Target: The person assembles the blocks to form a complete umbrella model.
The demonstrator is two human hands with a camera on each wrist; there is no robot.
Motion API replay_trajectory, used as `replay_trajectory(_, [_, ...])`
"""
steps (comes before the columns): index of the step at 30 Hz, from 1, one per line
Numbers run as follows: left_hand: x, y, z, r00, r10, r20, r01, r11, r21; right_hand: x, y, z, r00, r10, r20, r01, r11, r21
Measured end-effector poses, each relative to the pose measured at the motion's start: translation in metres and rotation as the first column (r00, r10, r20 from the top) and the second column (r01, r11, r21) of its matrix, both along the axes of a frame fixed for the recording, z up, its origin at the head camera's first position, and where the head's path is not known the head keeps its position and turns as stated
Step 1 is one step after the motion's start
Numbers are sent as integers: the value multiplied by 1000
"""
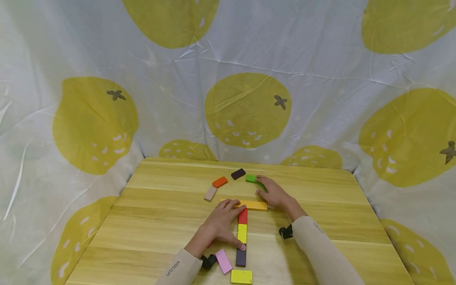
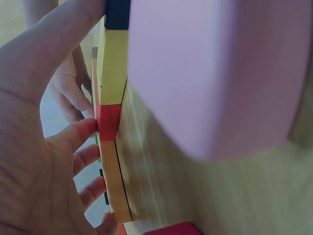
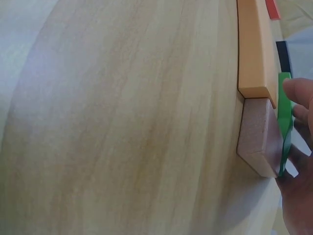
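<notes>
My left hand [image 1: 221,223] lies with fingers spread over a column of blocks. Its thumb touches the dark block [image 1: 241,257], and its index fingertip meets the red block [image 2: 108,120]; the other fingers reach along the long orange block [image 1: 254,205]. Between dark and red sits a yellow block [image 1: 242,232]. At the far right, my right hand [image 1: 278,194] holds a green block [image 3: 284,105] between thumb and fingers, partly hidden by them. A lighter green block [image 1: 251,179] adjoins it. Close to that hand, a pale brown block [image 3: 254,129] abuts the orange one's end.
Beyond the orange block, a black block [image 1: 238,173], an orange-red block [image 1: 219,182] and a beige block [image 1: 210,193] form an arc. A pink block [image 1: 223,261] and a yellow block [image 1: 242,276] lie near the front. A lemon-print curtain [image 1: 246,59] surrounds the wooden table [image 1: 160,221].
</notes>
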State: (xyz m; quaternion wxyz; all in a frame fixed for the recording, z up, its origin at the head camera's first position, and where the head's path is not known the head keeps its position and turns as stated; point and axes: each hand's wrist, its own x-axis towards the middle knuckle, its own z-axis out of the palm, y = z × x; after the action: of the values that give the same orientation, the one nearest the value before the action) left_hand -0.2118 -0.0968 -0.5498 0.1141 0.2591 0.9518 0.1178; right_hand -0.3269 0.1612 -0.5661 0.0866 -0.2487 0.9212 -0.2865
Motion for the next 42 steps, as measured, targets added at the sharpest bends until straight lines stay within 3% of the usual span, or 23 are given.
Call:
replay_trajectory(9, [0,1,-2,1000,-1,-6,1,1000,-14,4,6,-5,999,-43,14,44,998,-50])
replay_trajectory(14, [-1,0,-2,1000,4,2,-4,1000,-14,3,5,-6,999,-19,-33,18,1000,-23])
replay_trajectory(27, [-2,0,-4,1000,0,1,0,1000,-12,2,5,-8,999,7,-48,-7,1000,-8])
replay_trajectory(34, [-2,1,-6,1000,1,3,-1,1000,-14,8,9,-8,998,-61,-21,60,997,-41])
replay_trajectory(42, [-2,0,-4,1000,0,-5,0,1000,-13,21,15,-7,991,-122,-61,125,991,38])
